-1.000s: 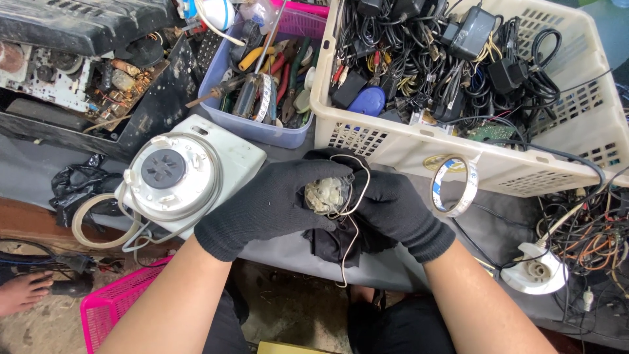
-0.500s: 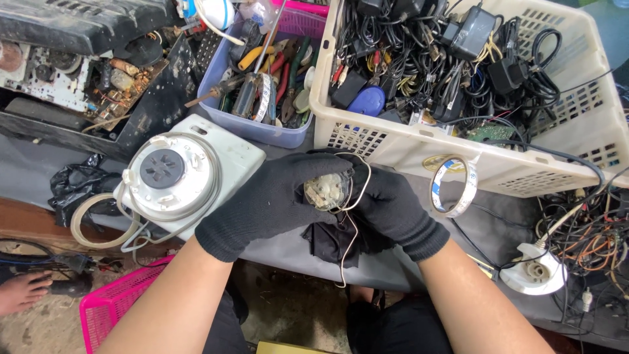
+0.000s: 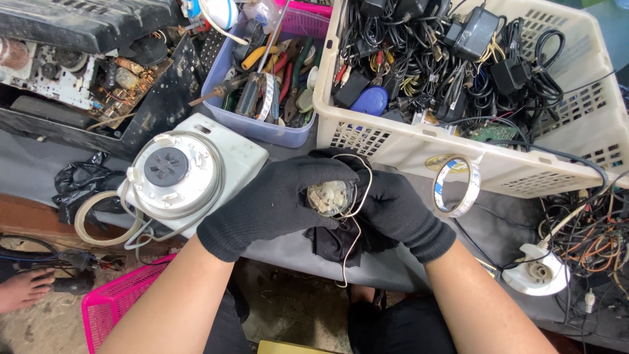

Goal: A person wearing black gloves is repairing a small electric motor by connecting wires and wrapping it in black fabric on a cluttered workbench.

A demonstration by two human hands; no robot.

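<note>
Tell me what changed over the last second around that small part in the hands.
Almost nothing. Both gloved hands, left hand and right hand, still clasp the small round wired component above the black cloth, with only a slight shift of grip. The white round timer unit, tape roll and cable basket stayed put.

black gloves (image 3: 282,203), cream basket (image 3: 419,141), pink crate (image 3: 124,301), lavender bin (image 3: 262,131)

The left hand (image 3: 278,203) and right hand (image 3: 396,210) shift slightly, turning the small round part (image 3: 329,196) a little between their gloved fingers.
</note>
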